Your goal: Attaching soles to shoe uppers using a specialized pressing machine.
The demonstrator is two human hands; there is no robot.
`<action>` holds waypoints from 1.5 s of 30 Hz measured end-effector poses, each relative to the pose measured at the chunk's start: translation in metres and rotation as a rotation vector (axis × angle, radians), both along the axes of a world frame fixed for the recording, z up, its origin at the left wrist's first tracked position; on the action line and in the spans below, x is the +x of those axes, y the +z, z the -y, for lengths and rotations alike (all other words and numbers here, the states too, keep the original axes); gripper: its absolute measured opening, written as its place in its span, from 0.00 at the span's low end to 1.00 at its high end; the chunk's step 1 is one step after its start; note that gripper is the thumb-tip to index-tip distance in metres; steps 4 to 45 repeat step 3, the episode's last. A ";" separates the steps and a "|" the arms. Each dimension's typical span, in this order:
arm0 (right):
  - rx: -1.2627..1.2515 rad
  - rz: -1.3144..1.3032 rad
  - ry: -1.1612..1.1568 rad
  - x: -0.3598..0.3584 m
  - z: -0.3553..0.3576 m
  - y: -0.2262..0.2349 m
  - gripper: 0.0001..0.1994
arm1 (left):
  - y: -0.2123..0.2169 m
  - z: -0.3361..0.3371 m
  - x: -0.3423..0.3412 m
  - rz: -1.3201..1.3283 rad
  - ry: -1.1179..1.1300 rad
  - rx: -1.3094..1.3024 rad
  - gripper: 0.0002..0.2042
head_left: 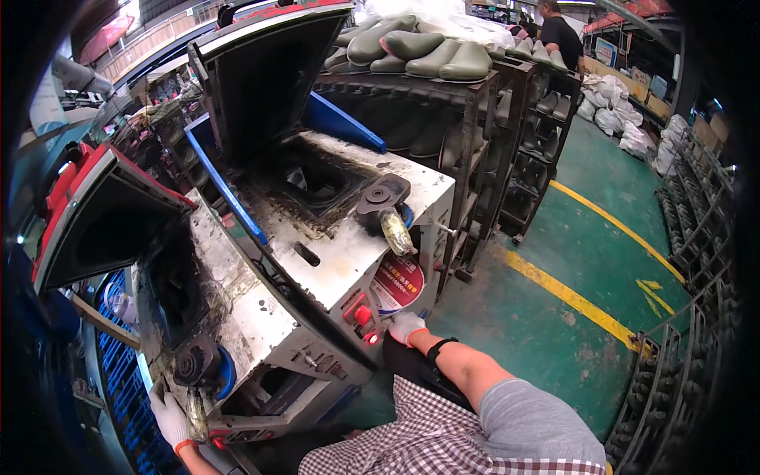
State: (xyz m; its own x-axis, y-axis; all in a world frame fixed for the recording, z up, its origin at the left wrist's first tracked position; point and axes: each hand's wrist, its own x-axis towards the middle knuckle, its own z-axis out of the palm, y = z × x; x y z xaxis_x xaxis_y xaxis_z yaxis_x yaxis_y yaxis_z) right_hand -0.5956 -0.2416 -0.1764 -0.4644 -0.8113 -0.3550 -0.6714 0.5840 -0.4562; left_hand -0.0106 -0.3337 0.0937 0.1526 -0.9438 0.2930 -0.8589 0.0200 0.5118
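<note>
My left hand (171, 419), in a white glove with an orange cuff, lies against the near left corner of the left machine (257, 321). Its fingers stretch up along the edge, beside a lever handle (196, 413) wrapped in clear tape. My right hand (407, 327), also gloved, is at the front of the right machine (324, 273). Its fingers look closed at the lower edge of a red round printed card (398, 283); what they grip is hidden. Near it are a red button (362, 314) and a lit red switch (370, 338). Both machines' black-lined lids (265, 87) stand raised.
A rack (467, 158) beyond the right machine carries dark shoe forms, with green shoe forms (427, 57) on top. Yellow lines (570, 297) cross the green floor. More racks (681, 348) line the right side. White sacks (609, 107) and a person (560, 36) are farther back.
</note>
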 end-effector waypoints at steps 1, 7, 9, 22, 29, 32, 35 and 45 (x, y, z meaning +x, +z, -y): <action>-0.040 -0.021 0.011 0.001 -0.001 -0.001 0.22 | 0.000 -0.001 0.001 -0.001 0.001 -0.002 0.22; -0.082 -0.042 0.045 -0.001 -0.002 -0.002 0.22 | 0.000 -0.001 0.002 -0.013 0.008 0.000 0.22; -0.082 -0.042 0.045 -0.001 -0.002 -0.002 0.22 | 0.000 -0.001 0.002 -0.013 0.008 0.000 0.22; -0.082 -0.042 0.045 -0.001 -0.002 -0.002 0.22 | 0.000 -0.001 0.002 -0.013 0.008 0.000 0.22; -0.082 -0.042 0.045 -0.001 -0.002 -0.002 0.22 | 0.000 -0.001 0.002 -0.013 0.008 0.000 0.22; -0.082 -0.042 0.045 -0.001 -0.002 -0.002 0.22 | 0.000 -0.001 0.002 -0.013 0.008 0.000 0.22; -0.082 -0.042 0.045 -0.001 -0.002 -0.002 0.22 | 0.000 -0.001 0.002 -0.013 0.008 0.000 0.22; -0.082 -0.042 0.045 -0.001 -0.002 -0.002 0.22 | 0.000 -0.001 0.002 -0.013 0.008 0.000 0.22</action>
